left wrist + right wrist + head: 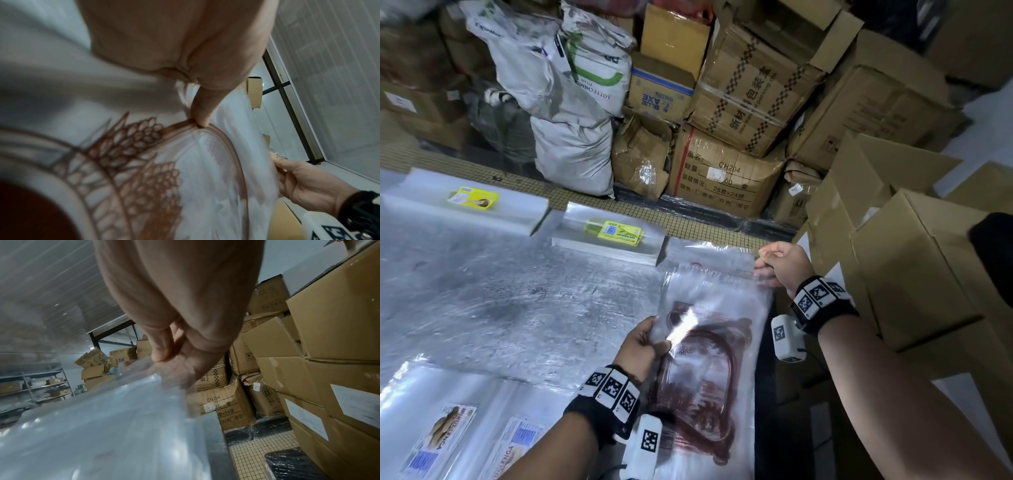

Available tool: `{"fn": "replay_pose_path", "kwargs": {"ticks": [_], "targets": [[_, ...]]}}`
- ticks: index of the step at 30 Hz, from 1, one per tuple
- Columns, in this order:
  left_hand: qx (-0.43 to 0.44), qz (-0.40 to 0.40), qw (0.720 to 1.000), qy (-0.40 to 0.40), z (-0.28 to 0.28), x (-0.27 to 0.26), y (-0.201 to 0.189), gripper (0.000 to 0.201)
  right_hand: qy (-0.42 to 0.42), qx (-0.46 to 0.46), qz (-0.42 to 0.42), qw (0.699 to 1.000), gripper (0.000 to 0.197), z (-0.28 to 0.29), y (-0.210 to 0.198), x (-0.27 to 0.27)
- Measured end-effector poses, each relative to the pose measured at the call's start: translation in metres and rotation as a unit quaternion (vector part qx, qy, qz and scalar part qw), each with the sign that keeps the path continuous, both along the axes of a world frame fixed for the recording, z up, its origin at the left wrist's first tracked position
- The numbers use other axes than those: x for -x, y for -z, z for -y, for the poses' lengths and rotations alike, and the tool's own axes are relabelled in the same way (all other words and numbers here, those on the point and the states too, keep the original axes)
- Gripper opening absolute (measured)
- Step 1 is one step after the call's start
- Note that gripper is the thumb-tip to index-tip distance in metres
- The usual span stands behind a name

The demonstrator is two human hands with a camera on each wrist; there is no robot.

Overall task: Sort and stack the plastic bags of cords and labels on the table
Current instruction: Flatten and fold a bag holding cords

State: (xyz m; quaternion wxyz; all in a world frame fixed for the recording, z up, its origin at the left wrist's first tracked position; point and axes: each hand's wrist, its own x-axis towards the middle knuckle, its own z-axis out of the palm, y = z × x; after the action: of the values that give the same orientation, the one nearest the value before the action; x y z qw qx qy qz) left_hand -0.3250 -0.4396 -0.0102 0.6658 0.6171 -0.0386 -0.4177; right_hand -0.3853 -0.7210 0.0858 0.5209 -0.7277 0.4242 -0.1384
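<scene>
Clear plastic bag with dark-red printed design (709, 346) held over right end of silver foil-covered table (493, 301); near left edge pinched by left hand (642, 346), far right corner gripped by right hand (779, 262).

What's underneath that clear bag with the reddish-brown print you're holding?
Under the printed bag, gripped by the left hand and right hand, more clear bags lie stacked on the table. How many is hidden.

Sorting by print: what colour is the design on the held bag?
Reddish-brown on the clear bag, best in the left wrist view.
</scene>
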Motion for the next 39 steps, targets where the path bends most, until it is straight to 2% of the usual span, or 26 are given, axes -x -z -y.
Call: {"fn": "replay_pose_path", "kwargs": {"ticks": [12, 17, 21, 23, 27, 30, 32, 34, 37, 39], "targets": [[-0.026, -0.007, 1.0, -0.007, 0.0, -0.001, 0.002, 0.025, 0.021, -0.014, 0.02, 0.999, 0.014, -0.002, 0.0, 0.006], [-0.032, -0.004, 0.999, -0.01, 0.0, -0.004, 0.008, 0.028, 0.008, 0.016, 0.05, 0.999, 0.015, -0.005, 0.003, 0.006], [-0.037, 0.0, 0.999, -0.01, -0.005, -0.005, 0.015, 0.029, 0.057, 0.072, 0.074, 0.993, 0.018, 0.01, -0.008, 0.008], [-0.042, 0.004, 0.999, -0.007, -0.003, -0.005, 0.015, 0.03, 0.045, 0.077, 0.08, 0.993, 0.02, 0.019, -0.014, 0.009], [-0.043, -0.006, 0.999, -0.024, 0.003, -0.006, 0.016, 0.04, 0.069, 0.046, 0.101, 0.991, 0.012, 0.026, -0.016, 0.014], [-0.029, -0.036, 0.998, -0.035, 0.002, -0.01, 0.02, 0.047, 0.086, -0.063, 0.134, 0.985, 0.01, 0.026, -0.011, 0.018], [-0.027, -0.041, 0.998, -0.033, 0.002, -0.011, 0.019, 0.045, 0.085, -0.127, 0.127, 0.98, 0.024, 0.026, 0.001, 0.023], [-0.033, -0.041, 0.998, -0.024, 0.003, -0.012, 0.017, 0.044, 0.097, -0.14, 0.123, 0.978, 0.041, 0.023, 0.012, 0.027], [-0.03, -0.056, 0.998, -0.016, 0.003, -0.015, 0.019, 0.043, 0.122, -0.095, 0.082, 0.985, 0.056, 0.014, 0.021, 0.035], [-0.031, -0.067, 0.997, -0.016, 0.003, -0.016, 0.02, 0.042, 0.103, -0.04, 0.009, 0.994, 0.05, 0.009, 0.027, 0.04]]}}
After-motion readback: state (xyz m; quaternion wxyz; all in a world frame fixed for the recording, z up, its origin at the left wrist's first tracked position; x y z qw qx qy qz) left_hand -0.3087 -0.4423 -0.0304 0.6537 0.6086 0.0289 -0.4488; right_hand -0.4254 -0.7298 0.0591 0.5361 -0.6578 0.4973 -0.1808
